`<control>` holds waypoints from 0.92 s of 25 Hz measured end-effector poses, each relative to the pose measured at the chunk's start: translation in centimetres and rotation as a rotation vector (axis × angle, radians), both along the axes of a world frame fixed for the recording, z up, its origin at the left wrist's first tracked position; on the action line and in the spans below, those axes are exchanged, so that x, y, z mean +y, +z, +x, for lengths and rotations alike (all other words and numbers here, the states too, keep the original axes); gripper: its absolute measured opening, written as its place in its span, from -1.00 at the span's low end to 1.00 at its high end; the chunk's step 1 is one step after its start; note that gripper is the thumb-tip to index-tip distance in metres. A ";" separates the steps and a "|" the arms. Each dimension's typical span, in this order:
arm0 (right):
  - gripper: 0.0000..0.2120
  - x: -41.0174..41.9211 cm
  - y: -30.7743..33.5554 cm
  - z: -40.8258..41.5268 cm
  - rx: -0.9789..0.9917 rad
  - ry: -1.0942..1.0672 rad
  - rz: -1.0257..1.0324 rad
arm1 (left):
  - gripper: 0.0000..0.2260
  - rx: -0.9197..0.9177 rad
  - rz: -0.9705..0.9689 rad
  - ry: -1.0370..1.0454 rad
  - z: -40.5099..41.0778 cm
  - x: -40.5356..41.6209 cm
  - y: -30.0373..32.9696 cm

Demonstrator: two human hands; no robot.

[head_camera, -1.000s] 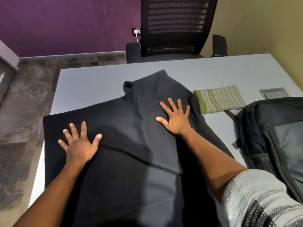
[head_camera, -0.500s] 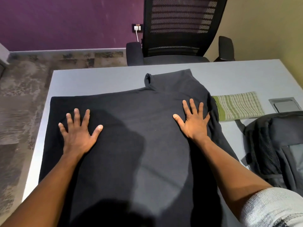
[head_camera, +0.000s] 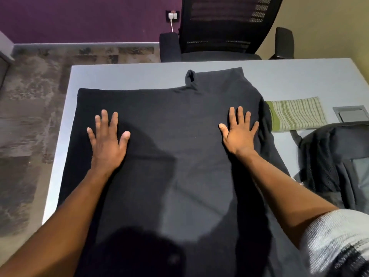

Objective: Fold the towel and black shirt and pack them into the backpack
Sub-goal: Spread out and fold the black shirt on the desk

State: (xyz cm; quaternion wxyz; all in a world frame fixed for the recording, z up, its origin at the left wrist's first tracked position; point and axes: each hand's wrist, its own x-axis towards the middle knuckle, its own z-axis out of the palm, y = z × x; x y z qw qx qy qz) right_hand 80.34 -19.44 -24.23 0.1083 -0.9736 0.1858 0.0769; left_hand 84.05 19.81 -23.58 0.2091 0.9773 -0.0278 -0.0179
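While my left hand [head_camera: 106,144] and right hand [head_camera: 238,134] press flat, fingers spread, on the half-folded black cotton shirt [head_camera: 171,156], I see the green-striped towel [head_camera: 295,114] lying folded; the dark grey backpack [head_camera: 335,166] awaits both.

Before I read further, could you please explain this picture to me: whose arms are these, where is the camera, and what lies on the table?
There is no machine here. A person wears a camera on the head, so you look down along their own two arms. Both hands lie flat with straight fingers on a black shirt spread over a grey table: the left hand and the right hand. Neither holds anything. Right of the shirt lies a folded green striped towel, and nearer the person a dark backpack. A black office chair stands behind the table.
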 end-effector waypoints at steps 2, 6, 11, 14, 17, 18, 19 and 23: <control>-0.32 2.0 0.2 -3.2 -0.097 0.057 0.018 | -0.40 -0.048 -0.036 0.041 -6.5 -1.6 0.6; -0.31 6.1 -0.7 -13.9 -0.116 0.179 0.010 | -0.31 0.068 0.162 0.108 -19.3 -0.3 -1.5; -0.30 5.9 -1.3 -21.0 -0.083 0.173 0.017 | -0.22 0.163 0.277 0.143 -25.4 2.9 -2.0; -0.31 5.2 -0.8 -24.9 -0.075 0.225 0.022 | -0.21 0.193 0.294 0.148 -28.3 4.8 -1.8; -0.31 5.3 -0.6 -30.0 -0.051 0.241 0.002 | -0.20 0.207 0.285 0.148 -32.3 6.8 -1.5; -0.31 5.6 -0.5 -31.9 -0.045 0.232 0.001 | -0.20 0.205 0.284 0.144 -33.7 7.4 -1.4; -0.31 6.0 -0.4 -33.6 -0.038 0.222 0.003 | -0.20 0.204 0.284 0.137 -35.0 7.9 -1.3; -0.33 6.7 -0.4 -39.3 0.029 0.238 -0.032 | -0.19 0.208 0.287 0.075 -38.7 10.2 -0.9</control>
